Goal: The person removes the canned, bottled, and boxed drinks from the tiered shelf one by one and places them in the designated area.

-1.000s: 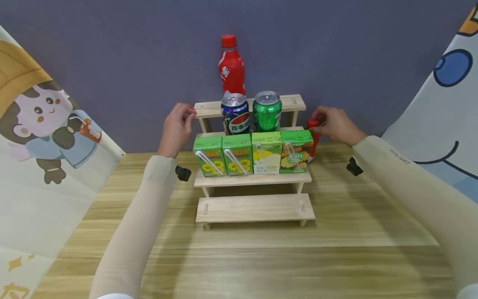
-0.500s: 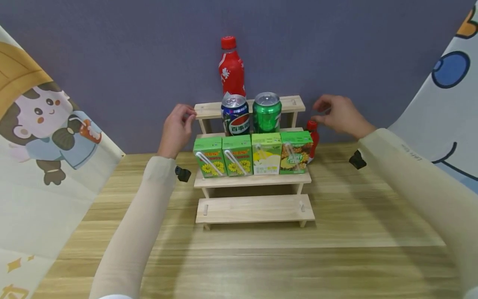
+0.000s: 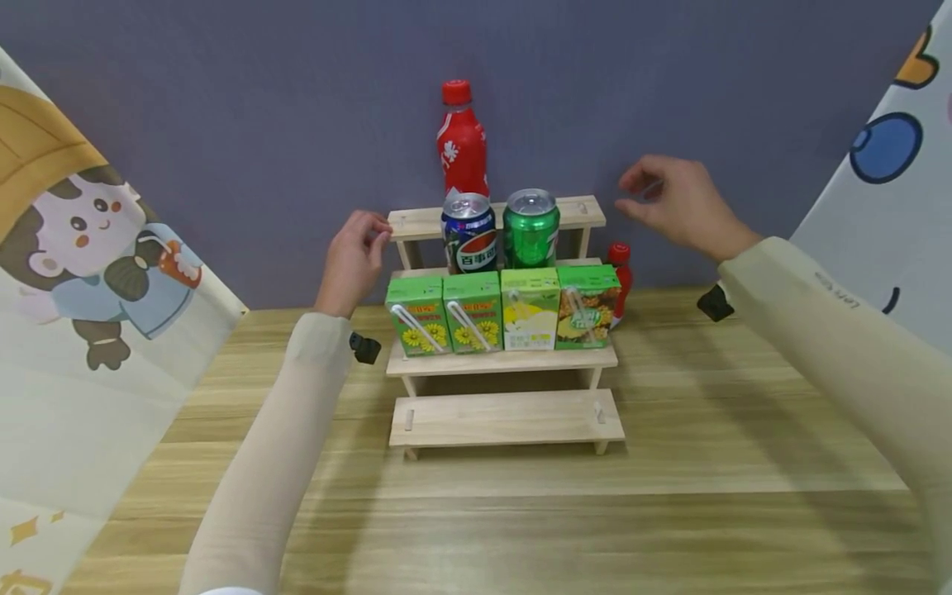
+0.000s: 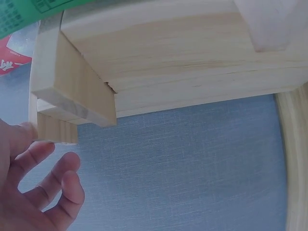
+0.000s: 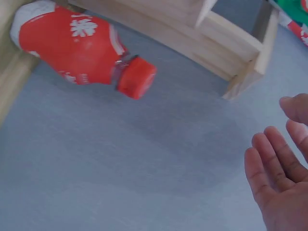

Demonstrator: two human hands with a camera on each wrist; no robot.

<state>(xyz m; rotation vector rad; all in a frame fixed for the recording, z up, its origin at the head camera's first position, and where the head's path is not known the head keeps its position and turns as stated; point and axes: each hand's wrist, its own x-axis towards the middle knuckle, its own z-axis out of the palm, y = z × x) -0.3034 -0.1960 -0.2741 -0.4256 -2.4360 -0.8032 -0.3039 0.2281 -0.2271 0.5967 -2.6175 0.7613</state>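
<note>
My left hand (image 3: 353, 260) pinches the left end of the top board of a tiered wooden shelf (image 3: 506, 417); in the left wrist view the thumb and index finger meet at that board end (image 4: 57, 130). My right hand (image 3: 677, 202) holds nothing, its fingers loosely bent in the air right of the top board. Below it, a red bottle (image 3: 620, 277) stands on the table beside the shelf, partly behind a pineapple juice box (image 3: 587, 310); its red cap (image 5: 137, 78) shows in the right wrist view. Another red bottle (image 3: 463, 153) stands at the top step, its base hidden by a can.
A dark blue cola can (image 3: 470, 235) and a green soda can (image 3: 531, 231) stand on the step under the top one. Several juice boxes (image 3: 472, 314) line the step in front. A grey-blue wall (image 3: 297, 124) rises behind, with printed panels (image 3: 97, 248) at both sides.
My right hand has let go of the red bottle beside the shelf and risen up and away from it. My left hand has stayed at the top board.
</note>
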